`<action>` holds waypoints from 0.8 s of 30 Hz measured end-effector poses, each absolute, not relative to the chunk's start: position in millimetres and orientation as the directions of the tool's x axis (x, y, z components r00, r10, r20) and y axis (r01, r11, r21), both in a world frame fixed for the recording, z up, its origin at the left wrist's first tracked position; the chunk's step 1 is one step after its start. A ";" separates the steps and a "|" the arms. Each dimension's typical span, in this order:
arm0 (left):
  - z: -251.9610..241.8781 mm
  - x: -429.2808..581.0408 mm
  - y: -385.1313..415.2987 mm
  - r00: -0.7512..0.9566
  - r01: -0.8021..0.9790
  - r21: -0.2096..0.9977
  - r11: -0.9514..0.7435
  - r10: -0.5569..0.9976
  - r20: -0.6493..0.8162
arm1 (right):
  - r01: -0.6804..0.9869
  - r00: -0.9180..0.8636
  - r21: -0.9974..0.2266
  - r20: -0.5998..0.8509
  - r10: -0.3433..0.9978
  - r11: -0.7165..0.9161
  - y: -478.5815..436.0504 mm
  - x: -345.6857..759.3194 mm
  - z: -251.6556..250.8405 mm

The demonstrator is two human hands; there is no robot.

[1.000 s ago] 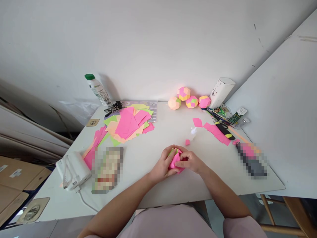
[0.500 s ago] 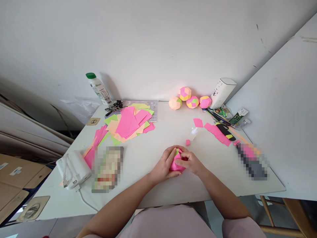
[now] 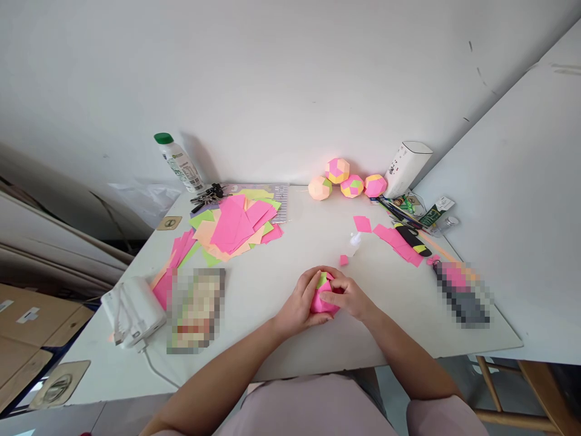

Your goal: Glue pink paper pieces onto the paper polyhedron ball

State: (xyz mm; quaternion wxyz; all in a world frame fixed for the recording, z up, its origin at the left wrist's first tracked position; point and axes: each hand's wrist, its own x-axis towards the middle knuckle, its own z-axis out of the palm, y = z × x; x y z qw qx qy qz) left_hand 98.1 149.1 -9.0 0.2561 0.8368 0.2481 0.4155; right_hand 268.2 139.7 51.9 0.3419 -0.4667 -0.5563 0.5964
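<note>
Near the front of the white table I hold a pink paper ball [image 3: 323,304] with a lime-green patch at its top. My left hand [image 3: 299,304] wraps round its left side and underside, closed on it. From the right, my right hand [image 3: 351,298] grips it, thumb across the front and fingers bent at the upper opening. The far side of the ball is hidden by my fingers. A small pink paper piece [image 3: 344,260] lies just beyond my hands. Several finished faceted paper balls [image 3: 338,171] in pink, peach, yellow and green sit against the wall.
A heap of coloured paper [image 3: 236,227] lies left of centre on a ruled mat. Behind it stand a bottle [image 3: 179,163] and keys [image 3: 211,195]. A white power bank [image 3: 136,312] is at left. At right are pink strips [image 3: 397,244], a utility knife [image 3: 412,240] and a white box [image 3: 410,168].
My hands stay almost in place around the pink paper ball. The whole view has shifted very slightly; nothing on the table has visibly moved.
</note>
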 end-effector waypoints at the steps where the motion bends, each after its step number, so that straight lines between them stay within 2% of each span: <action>1: -8.7 98.2 149.1 0.530 0.202 0.634 -0.747 0.627 0.570 | 0.114 -0.328 -0.983 -0.177 0.928 -0.147 139.6 268.0 52.0; 24: -9.0 98.7 149.8 0.532 0.205 0.617 -0.760 0.616 0.581 | 0.141 -0.331 -0.984 -0.149 0.932 -0.107 139.9 268.2 49.4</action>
